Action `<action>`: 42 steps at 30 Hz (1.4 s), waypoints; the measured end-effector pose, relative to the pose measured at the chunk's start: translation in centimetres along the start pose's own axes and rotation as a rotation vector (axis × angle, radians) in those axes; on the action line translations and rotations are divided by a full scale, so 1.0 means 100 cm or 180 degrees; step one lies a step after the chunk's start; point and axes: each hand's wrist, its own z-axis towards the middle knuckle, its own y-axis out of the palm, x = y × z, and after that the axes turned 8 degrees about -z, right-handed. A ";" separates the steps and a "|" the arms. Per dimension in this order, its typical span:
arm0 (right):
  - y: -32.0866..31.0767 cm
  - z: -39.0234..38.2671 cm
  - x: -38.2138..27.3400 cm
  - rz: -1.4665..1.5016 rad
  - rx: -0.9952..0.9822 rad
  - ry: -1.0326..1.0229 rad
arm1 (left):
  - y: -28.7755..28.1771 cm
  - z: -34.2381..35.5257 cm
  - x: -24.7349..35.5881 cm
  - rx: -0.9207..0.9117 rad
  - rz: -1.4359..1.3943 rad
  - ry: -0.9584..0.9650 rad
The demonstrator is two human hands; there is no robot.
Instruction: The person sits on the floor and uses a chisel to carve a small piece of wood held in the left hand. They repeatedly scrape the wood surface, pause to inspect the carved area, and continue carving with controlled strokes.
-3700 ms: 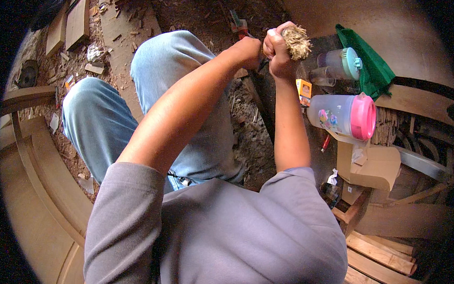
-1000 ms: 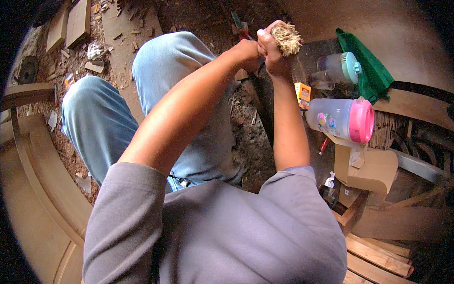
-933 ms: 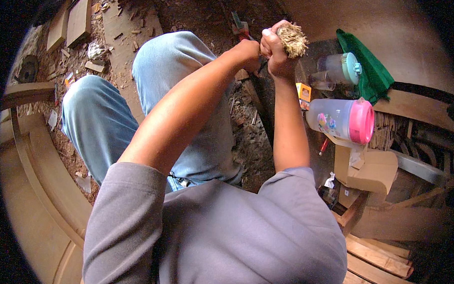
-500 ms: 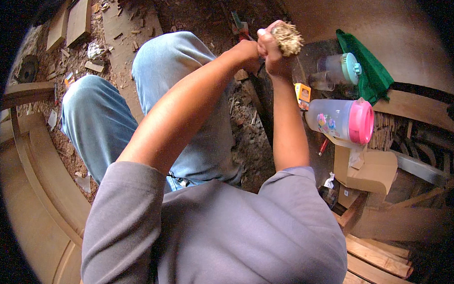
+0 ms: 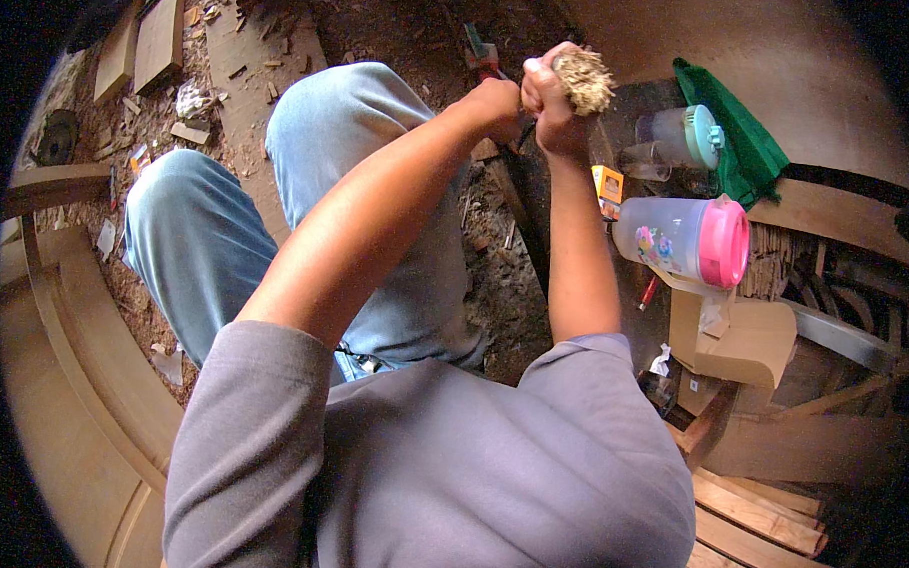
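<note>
My right hand (image 5: 551, 97) is closed in a fist around a pale, straw-like bundle (image 5: 584, 81), whose ragged, fibrous end sticks out beside the thumb. Close against it, my left hand (image 5: 496, 107) is also closed; its fingers face away, and what they grip is hidden. A thin dark piece (image 5: 526, 136) shows just below the gap between the two fists. Beyond the left knuckles lies a red and green object (image 5: 480, 53), partly covered, and I cannot tell whether the left hand touches it.
To the right are a pink-lidded jug (image 5: 676, 240), a teal-lidded jug (image 5: 685, 137), a green cloth (image 5: 740, 144), a small orange box (image 5: 606, 189) and an opened cardboard box (image 5: 738, 339). Wood scraps litter the floor (image 5: 251, 77). Boards (image 5: 158, 38) lie at the far left, a carved panel (image 5: 81, 371) nearer.
My right hand and the straw-like bundle have shifted slightly to the right. The left hand stays almost in place, still closed.
</note>
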 end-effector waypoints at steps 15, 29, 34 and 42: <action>0.002 0.000 0.010 -0.0406 0.0014 -0.0026 | -0.023 -0.017 0.025 0.0060 -0.0070 0.0051; 0.002 -0.001 0.010 -0.0024 -0.0024 0.0068 | -0.031 -0.021 0.038 -0.0137 -0.0165 -0.0695; 0.004 0.000 0.012 -0.0410 0.0030 -0.0060 | -0.053 -0.031 0.065 -0.0320 -0.0104 -0.0837; 0.005 0.002 0.013 -0.0762 0.0043 -0.0270 | -0.080 -0.048 0.090 -0.0518 -0.0282 -0.1354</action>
